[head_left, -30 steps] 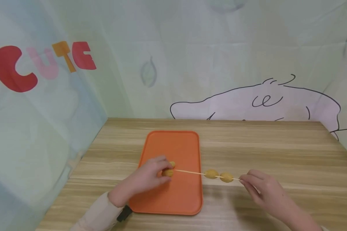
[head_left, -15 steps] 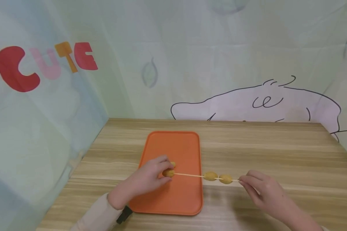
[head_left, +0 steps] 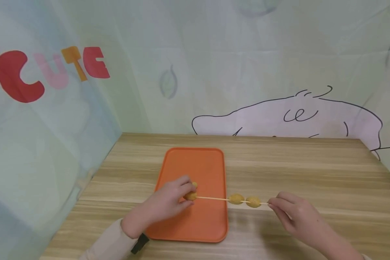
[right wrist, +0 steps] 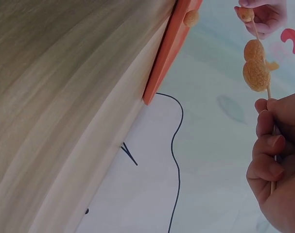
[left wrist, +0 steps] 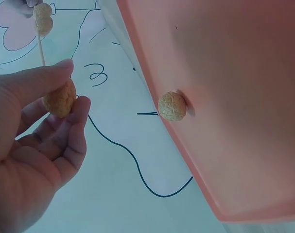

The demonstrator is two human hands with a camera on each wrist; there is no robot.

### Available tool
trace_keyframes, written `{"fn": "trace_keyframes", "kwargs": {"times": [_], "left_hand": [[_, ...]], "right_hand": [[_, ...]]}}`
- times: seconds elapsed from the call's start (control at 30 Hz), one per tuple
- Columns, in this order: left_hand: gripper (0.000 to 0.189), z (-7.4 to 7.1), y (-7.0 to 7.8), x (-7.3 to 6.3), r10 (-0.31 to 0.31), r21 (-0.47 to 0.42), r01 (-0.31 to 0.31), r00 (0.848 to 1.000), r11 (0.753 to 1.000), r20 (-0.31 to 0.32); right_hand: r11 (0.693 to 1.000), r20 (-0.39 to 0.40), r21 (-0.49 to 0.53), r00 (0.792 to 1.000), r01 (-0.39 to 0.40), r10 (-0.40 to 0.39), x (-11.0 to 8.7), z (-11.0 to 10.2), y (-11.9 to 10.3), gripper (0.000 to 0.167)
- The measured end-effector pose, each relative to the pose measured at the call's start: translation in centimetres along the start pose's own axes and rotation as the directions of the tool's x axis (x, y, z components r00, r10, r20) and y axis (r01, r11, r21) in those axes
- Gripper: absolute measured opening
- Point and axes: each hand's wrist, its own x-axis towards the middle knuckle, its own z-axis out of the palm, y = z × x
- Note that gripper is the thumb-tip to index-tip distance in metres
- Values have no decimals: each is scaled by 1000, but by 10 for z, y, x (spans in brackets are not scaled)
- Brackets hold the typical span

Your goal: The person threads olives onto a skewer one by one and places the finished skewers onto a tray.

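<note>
Striped wood grain runs across the table (head_left: 312,169), which fills the lower part of the head view. Nearest, at the bottom left, is a pale sleeve (head_left: 108,240) with a small black piece (head_left: 139,243) just beside it. Toward the lower right, the right hand (head_left: 297,215) pinches one end of a thin skewer (head_left: 212,198) between thumb and fingers; in the right wrist view the stick runs on under the curled fingers. Close to that grip the skewer carries two golden-brown balls, the inner one (head_left: 253,202) and the outer one (head_left: 236,199). Left of centre, the left hand (head_left: 170,198) holds a third ball (head_left: 190,196) between thumb and fingertips, above an orange tray (head_left: 195,229). The bare length of stick reaches this ball; whether the point has gone in, I cannot tell. Just past those fingers a loose ball (left wrist: 172,106) sits on the tray. Farthest off hangs a printed backdrop (head_left: 143,104): a black-outlined pale animal (head_left: 266,117) right of centre, and coloured letters (head_left: 17,77) spelling CUTE at the upper left.
</note>
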Motion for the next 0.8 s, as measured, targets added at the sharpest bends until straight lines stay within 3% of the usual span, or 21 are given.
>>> {"fn": "trace_keyframes", "kwargs": {"times": [0.47,0.8], "left_hand": [[18,3,4,2,59,-9,-59,998,998,-16],[16,6,6,4,62,-13,-62,998,998,-2]], "right_hand": [[999,13,-36,1000,1,0,2,-2,-2,44],[999,11,-39,1000,17,-16,2,-2,-2,43]]}}
